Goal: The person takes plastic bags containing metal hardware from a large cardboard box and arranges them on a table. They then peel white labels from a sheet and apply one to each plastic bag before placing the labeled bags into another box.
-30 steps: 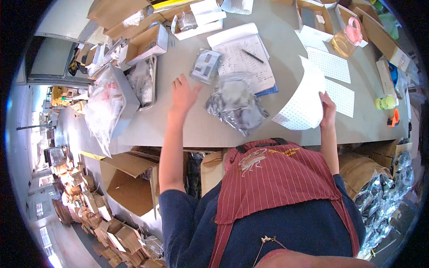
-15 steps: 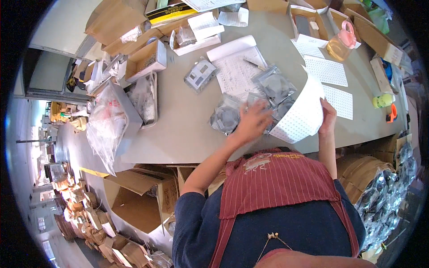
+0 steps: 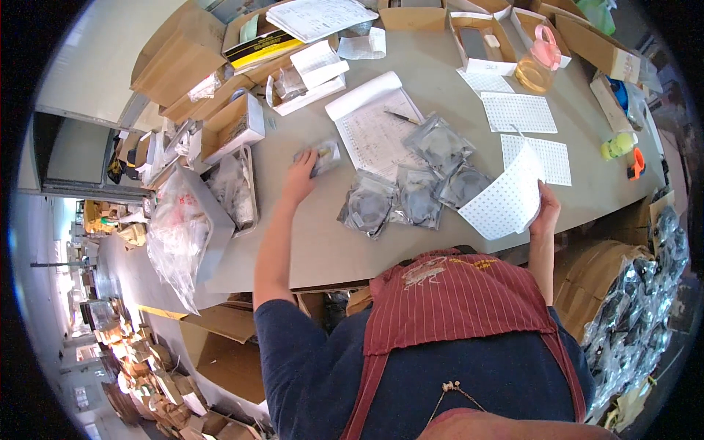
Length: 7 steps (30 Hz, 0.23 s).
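My left hand [image 3: 299, 178] reaches over to the left of the notepad. Its fingers are closed on the near edge of a small clear bag [image 3: 328, 158] and partly cover what is inside. My right hand [image 3: 544, 211] holds a white sheet with rows of small printed marks [image 3: 504, 199] by its right edge, and the sheet curls up off the table. Between my hands lie several flat clear bags with coiled dark cables [image 3: 368, 204], some overlapping. The raised sheet comes close to the bag [image 3: 465, 185] on the right.
A written notepad [image 3: 374, 132] with a pen [image 3: 402, 117] lies beyond the bags. More marked sheets [image 3: 519, 114] are at the right, near a pink-lidded jug [image 3: 539, 62]. At the left stand a grey bin [image 3: 213, 227] with plastic bags and an open parts box [image 3: 233, 128].
My left hand has moved left from the cable bags to the small clear bag and closed on it. The sheet in my right hand has dipped lower and bends more.
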Tool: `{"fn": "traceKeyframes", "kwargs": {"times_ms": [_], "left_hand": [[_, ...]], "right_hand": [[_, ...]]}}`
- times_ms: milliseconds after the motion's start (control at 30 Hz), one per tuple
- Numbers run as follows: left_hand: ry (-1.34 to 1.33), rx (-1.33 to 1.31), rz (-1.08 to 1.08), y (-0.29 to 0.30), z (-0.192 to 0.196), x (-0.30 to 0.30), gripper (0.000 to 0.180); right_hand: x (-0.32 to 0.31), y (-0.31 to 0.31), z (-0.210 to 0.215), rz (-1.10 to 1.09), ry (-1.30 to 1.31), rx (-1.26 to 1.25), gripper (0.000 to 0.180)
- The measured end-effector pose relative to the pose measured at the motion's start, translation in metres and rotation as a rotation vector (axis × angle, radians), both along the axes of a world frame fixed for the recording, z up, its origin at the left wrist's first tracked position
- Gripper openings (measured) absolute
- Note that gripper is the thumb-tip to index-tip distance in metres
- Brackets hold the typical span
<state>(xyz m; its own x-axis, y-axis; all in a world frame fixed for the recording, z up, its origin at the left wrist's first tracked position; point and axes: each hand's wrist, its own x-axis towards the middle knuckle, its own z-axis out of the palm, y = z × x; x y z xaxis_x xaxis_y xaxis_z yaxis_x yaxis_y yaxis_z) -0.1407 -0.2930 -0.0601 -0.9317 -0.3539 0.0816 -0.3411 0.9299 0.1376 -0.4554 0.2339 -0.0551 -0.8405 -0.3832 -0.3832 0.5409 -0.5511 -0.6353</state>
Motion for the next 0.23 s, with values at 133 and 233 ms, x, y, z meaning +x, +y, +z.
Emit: {"fn": "traceKeyframes", "kwargs": {"times_ms": [133,233], "left_hand": [[0.085,0.262,-0.154,-0.002,0.040,0.040,0.058],[-0.408,0.431,0.095,0.002,0.106,0.038,0.053]], "right_hand": [[-0.001,0.015,-0.001,-0.008,0.008,-0.013,0.037],[-0.003,0.008,0.002,-0.007,0.029,0.017,0.042]]}}
